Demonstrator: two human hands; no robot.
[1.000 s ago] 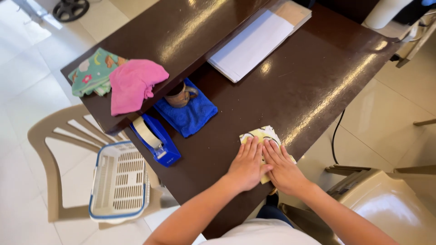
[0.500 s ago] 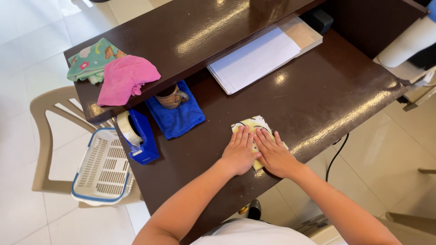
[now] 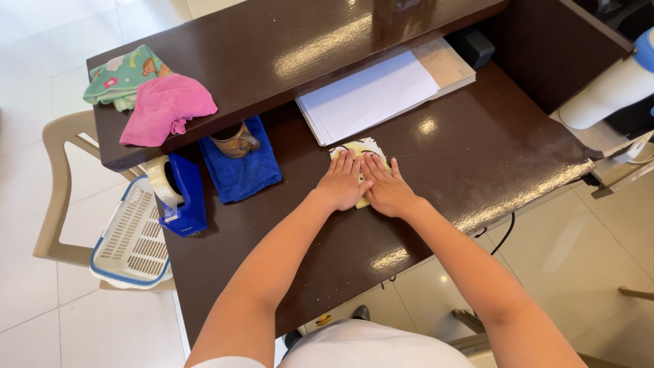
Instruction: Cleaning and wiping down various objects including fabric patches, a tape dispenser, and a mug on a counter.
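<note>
Here your left hand (image 3: 343, 184) and right hand (image 3: 387, 187) lay flat and open, side by side on the cloth (image 3: 360, 148), gripping nothing; it sat mid-desk (image 3: 477, 150), poking out toward the back edge beyond your fingertips.

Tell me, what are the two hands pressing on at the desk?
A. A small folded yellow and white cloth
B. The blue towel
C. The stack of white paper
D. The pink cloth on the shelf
A: the left hand and right hand lie flat, side by side, on the small yellow and white cloth, apart from the other things.
</note>
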